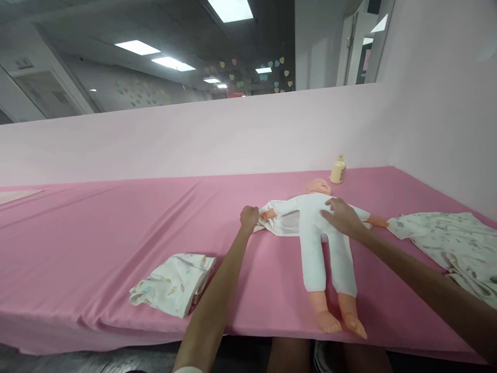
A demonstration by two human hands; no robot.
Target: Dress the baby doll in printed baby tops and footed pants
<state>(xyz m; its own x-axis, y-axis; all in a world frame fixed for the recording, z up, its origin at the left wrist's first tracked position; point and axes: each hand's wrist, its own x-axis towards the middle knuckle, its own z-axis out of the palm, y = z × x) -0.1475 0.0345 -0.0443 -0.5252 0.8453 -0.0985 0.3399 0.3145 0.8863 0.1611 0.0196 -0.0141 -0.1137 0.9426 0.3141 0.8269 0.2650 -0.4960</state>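
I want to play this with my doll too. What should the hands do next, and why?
Maybe move the right hand to the small hand of the doll: the left hand seems to grip white cloth beside it, while the right is over the doll's body.

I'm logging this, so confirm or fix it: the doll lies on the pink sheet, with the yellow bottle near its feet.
Not right: the yellow bottle stands near the head of the doll, not its feet, as the head camera view shows. The doll does lie on the pink sheet.
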